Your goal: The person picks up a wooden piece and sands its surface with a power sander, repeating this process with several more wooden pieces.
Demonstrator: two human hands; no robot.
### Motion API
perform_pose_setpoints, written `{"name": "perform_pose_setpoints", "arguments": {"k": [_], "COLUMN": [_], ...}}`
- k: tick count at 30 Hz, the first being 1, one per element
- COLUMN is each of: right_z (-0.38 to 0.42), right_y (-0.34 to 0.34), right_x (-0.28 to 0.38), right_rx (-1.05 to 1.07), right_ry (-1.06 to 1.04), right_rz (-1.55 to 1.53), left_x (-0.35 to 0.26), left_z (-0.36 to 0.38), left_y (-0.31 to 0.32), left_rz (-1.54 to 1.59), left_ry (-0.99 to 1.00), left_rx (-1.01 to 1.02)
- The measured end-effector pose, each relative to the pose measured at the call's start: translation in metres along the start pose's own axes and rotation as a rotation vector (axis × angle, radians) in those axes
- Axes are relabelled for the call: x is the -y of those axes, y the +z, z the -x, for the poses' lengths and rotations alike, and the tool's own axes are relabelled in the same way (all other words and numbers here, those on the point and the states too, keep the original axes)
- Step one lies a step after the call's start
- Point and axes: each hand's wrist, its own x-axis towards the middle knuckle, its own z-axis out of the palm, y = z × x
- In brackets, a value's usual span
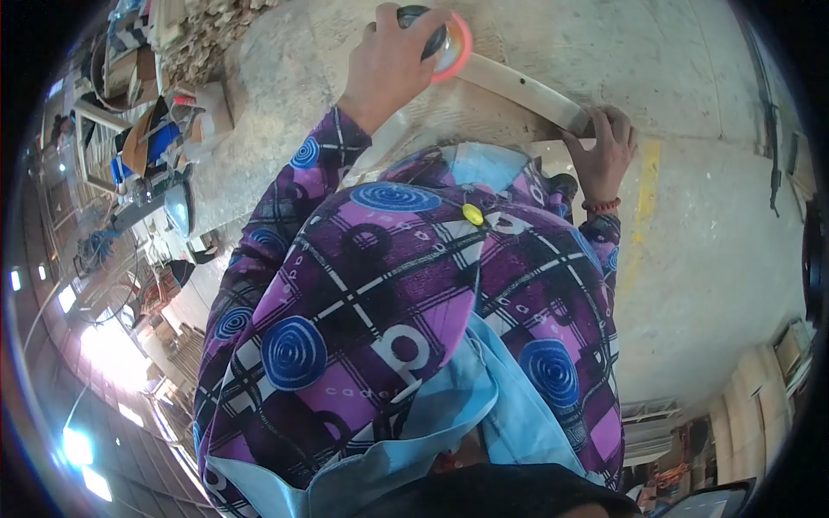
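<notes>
The view looks straight down the person's patterned purple garment (406,319) to a pale concrete floor (717,259). The left hand (393,60) is closed over the dark grip of a round power tool (436,39), whose orange-red disc rim shows just past the knuckles at the top edge of the frame. The tool sits on the near end of a long pale strip of wood (518,86), which runs down and to the right. The right hand (604,151) presses on the strip's other end, fingers curled over its edge; how much of it the hand encloses is probably hidden by the sleeve. Right of the strip the floor is bare, crossed by a yellow painted line (643,198). Left of the tool, a clutter of scrap and boxes (155,129) crowds the floor's edge.
</notes>
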Motion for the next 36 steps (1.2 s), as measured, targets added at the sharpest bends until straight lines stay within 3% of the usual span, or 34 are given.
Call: {"name": "perform_pose_setpoints", "arguments": {"k": [17, 26, 32, 36], "right_z": [0.004, 0.01, 0.007, 0.006], "right_y": [0.01, 0.015, 0.012, 0.005], "right_x": [-0.011, -0.016, -0.017, -0.016], "right_rx": [-0.096, -0.126, -0.096, -0.062], "right_ry": [-0.059, -0.064, -0.053, -0.056], "right_rz": [-0.116, -0.186, -0.158, -0.103], "left_x": [-0.073, -0.1, -0.093, -0.049], "left_z": [0.0, -0.005, 0.001, 0.017], "left_y": [-0.006, 0.003, 0.002, -0.008], "left_rz": [0.008, 0.049, 0.056, 0.001], "left_ry": [0.316, 0.467, 0.454, 0.267], "left_rx": [0.144, 0.071, 0.063, 0.15]}}
